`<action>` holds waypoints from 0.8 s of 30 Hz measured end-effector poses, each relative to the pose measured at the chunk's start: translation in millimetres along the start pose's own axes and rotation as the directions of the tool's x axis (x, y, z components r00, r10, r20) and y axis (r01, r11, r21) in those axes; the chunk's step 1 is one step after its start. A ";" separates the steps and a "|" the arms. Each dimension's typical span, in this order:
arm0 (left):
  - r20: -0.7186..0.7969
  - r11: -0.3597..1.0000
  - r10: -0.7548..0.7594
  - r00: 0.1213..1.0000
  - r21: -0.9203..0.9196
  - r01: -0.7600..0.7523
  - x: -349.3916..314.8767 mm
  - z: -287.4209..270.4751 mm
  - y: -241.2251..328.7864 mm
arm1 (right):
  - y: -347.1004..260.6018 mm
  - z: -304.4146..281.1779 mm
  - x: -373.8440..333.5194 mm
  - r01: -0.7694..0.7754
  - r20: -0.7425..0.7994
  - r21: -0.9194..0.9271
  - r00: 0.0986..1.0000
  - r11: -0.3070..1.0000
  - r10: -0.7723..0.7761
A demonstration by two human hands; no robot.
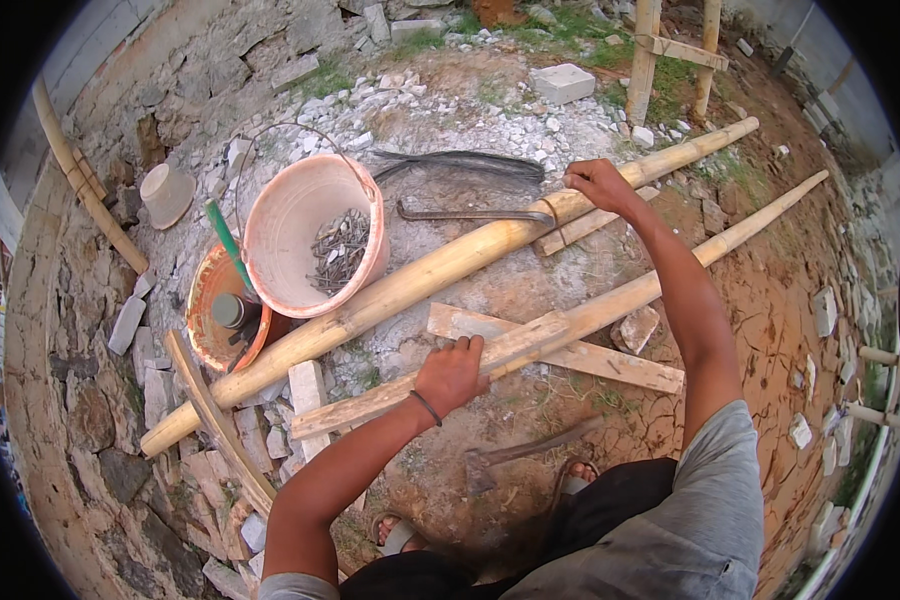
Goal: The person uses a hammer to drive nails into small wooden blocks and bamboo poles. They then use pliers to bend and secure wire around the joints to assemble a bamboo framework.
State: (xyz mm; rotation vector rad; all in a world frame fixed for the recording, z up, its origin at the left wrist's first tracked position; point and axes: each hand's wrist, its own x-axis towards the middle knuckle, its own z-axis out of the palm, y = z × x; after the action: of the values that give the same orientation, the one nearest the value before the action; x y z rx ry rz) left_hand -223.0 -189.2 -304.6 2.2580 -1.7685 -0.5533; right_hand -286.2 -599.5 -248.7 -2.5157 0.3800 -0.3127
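My left hand [452, 374] is closed over a narrow wooden plank [525, 340], fingers curled over its far edge. That plank lies in line with a thinner bamboo pole [730, 235], overlapping its near end. Farther off, my right hand [602, 187] is closed over a thick bamboo pole [440, 262]; its fingertips are partly hidden. A metal pry bar [470, 214] lies with its hooked end against that pole, left of my right hand. Under the pole there, a short wood piece [580, 232] sticks out. Another board [620, 366] crosses beneath the plank.
A pale bucket [260, 235] holding nails stands beside an orange bucket [202, 320] with tools. Black wire [470, 163] lies behind. A hatchet [525, 452] rests near my feet. A curved wood strip [215, 415], white block [562, 84] and wooden trestle [645, 65] surround the work.
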 end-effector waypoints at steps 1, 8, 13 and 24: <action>-0.013 1.000 0.012 1.000 -0.001 -0.012 -0.2 0.0 -0.3 | 8.0 -11.9 -7.9 -0.040 -0.061 0.024 0.997 0.999 0.041; -0.027 0.999 0.036 0.999 -0.016 -0.037 -0.9 0.8 -3.3 | 91.4 -135.5 -84.1 -0.241 -0.825 0.360 0.369 0.901 0.428; 0.014 1.000 0.018 1.000 -0.012 -0.018 1.2 0.4 -2.9 | 91.6 -194.6 -131.1 -0.589 -0.929 0.368 -0.269 0.719 0.254; 0.054 0.996 0.006 0.999 -0.084 -0.001 0.1 -7.0 -2.6 | 119.1 -307.7 -283.4 -0.843 -0.917 0.397 -0.382 0.363 0.118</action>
State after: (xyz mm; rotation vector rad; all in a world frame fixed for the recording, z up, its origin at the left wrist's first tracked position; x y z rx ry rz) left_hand -217.8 -189.0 -299.3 2.2032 -1.7399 -0.6813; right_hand -666.9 -754.6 -106.7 -1.3464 2.6428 -1.7644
